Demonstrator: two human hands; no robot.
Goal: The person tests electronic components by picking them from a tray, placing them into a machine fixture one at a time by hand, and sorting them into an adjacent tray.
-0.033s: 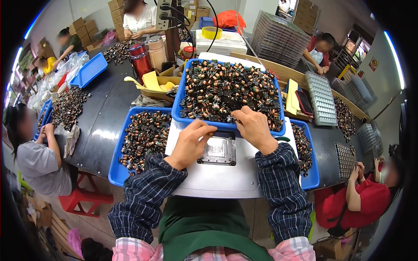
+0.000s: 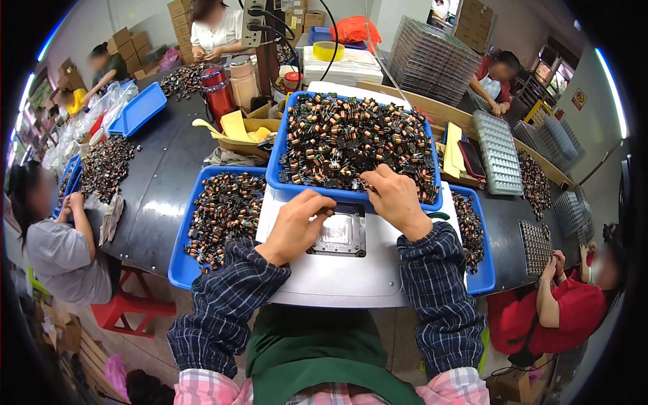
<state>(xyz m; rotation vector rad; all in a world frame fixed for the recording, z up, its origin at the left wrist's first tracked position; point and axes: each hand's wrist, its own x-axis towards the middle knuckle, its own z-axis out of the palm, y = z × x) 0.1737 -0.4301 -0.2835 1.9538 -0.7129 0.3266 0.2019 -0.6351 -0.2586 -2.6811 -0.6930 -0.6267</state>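
Observation:
A blue tray (image 2: 273, 170) in front of me is heaped with small copper-wound coils (image 2: 358, 128) with black bases. At its near edge my right hand (image 2: 399, 201) reaches over the rim, finger and thumb pinched together at the coils; what they grip is too small to make out. My left hand (image 2: 297, 224) is closed in a pinch just below the tray's front left rim, a dark bit showing at the fingertips. Beside it, a square metal fixture (image 2: 337, 233) is set in the pale machine top (image 2: 324, 280), partly covered by the left fingers.
Lower blue trays of coils stand at left (image 2: 177, 260) and right (image 2: 482, 280). Behind are a red flask (image 2: 219, 98), yellow cards (image 2: 235, 126), a phone (image 2: 471, 159) and a white plastic tray (image 2: 498, 154). Several co-workers sit around the dark table (image 2: 158, 202).
My left finger and thumb have drawn slightly closer together and lower. My right hand stays at the coils, almost unmoved.

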